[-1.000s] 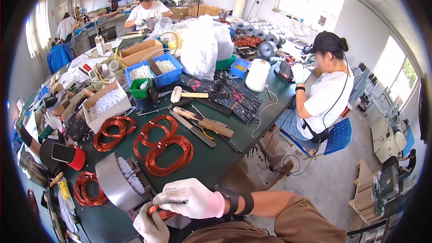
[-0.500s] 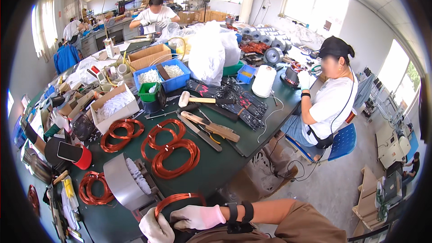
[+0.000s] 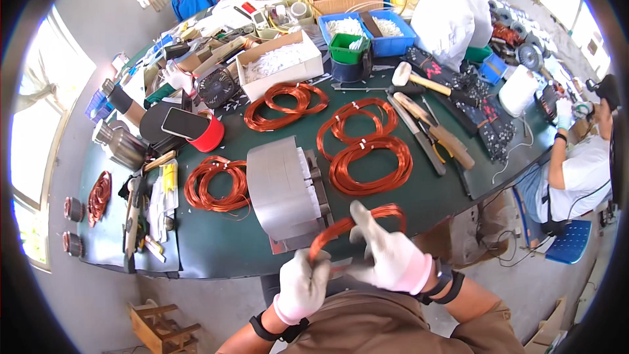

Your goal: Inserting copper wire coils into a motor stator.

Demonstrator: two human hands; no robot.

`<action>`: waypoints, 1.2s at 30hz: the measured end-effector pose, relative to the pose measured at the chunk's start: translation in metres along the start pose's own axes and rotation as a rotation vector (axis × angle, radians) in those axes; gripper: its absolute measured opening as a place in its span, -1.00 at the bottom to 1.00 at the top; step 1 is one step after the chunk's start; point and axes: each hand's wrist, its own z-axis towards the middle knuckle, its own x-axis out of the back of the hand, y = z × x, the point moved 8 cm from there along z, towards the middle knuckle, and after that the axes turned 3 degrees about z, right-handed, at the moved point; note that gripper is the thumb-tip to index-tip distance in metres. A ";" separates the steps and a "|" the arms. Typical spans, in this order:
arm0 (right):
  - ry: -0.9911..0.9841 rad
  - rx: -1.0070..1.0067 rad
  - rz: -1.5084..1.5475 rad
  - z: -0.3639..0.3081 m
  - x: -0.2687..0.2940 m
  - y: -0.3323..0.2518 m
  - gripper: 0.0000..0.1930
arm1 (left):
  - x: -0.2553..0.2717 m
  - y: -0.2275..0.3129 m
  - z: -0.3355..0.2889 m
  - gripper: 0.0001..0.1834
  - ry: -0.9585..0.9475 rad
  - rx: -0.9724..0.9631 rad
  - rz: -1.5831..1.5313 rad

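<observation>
My left hand [image 3: 303, 283], in a whitish glove with a pink cuff, is closed around one end of a coil of copper wire [image 3: 341, 227] at the table's near edge. My right hand [image 3: 391, 254], gloved alike, has its fingers apart; one stretched finger crosses the coil, and the lower fingers are blurred. Just beyond stands a grey metal stator core [image 3: 280, 182] with white insulation strips in its slots. More copper coils lie around it: a round one [image 3: 216, 185] at its left, a figure-eight pair [image 3: 370, 165] at its right, another pair [image 3: 286, 106] behind.
A mallet [image 3: 429, 84], wooden-handled tools [image 3: 440, 132] and pliers lie right of the coils. Behind are a carton of white strips [image 3: 278, 65] and blue bins [image 3: 393, 42]. A phone [image 3: 183, 123] rests by a red container at left. A co-worker [image 3: 576, 164] sits at right.
The view has swung left, so the table sits further right in it. My right hand has come away from beside my left and spread its fingers; my left still holds the coil.
</observation>
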 end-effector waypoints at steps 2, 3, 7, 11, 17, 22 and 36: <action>-0.081 -0.159 0.099 0.010 -0.003 0.014 0.03 | 0.003 -0.003 0.004 -0.93 0.000 -0.054 0.048; -0.074 -0.161 0.122 0.009 -0.005 0.018 0.03 | 0.008 -0.001 0.006 -0.93 -0.013 -0.047 0.067; 0.001 0.094 -0.103 0.008 0.017 0.021 -0.16 | 0.024 0.012 0.016 -0.95 -0.176 -0.205 0.254; 0.245 -0.148 -0.014 0.050 0.072 0.062 -0.09 | 0.105 -0.037 -0.003 -0.84 0.244 0.102 0.071; 0.374 0.082 0.086 0.117 0.063 0.090 0.05 | 0.099 -0.065 0.027 -0.23 0.086 0.262 -0.090; 0.439 0.047 0.144 0.115 0.055 0.125 0.08 | 0.085 -0.065 0.023 -0.15 -0.127 0.252 0.104; 0.389 0.160 0.161 0.110 0.047 0.111 0.00 | 0.090 -0.104 0.031 -0.17 -0.175 0.402 0.009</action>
